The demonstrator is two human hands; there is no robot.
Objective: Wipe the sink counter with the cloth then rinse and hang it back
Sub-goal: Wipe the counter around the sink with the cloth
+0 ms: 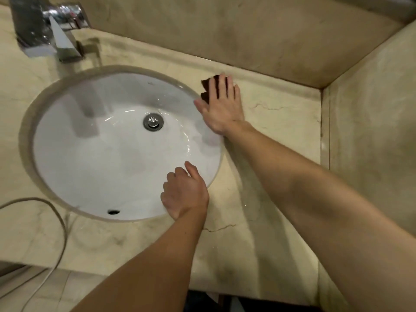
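Both forearms reach in from the near edge. Under the flat, spread fingers (221,86) of the right hand (221,109) lies the dark cloth (206,92), pressed onto the counter (270,136); only its left part shows, just past the index finger and above the thumb. That thumb points toward the basin (101,143) rim, which it touches or nearly touches. Beyond the fingertips runs the raised ledge at the wall. The left hand (184,194) holds nothing, its fingers loosely curled at the basin's near rim. Wiping looks underway. With the cloth pinned only by flat pressure, a fast stroke could leave it behind or bunch it, and a stroke toward the thumb could push it over the rim into the basin.
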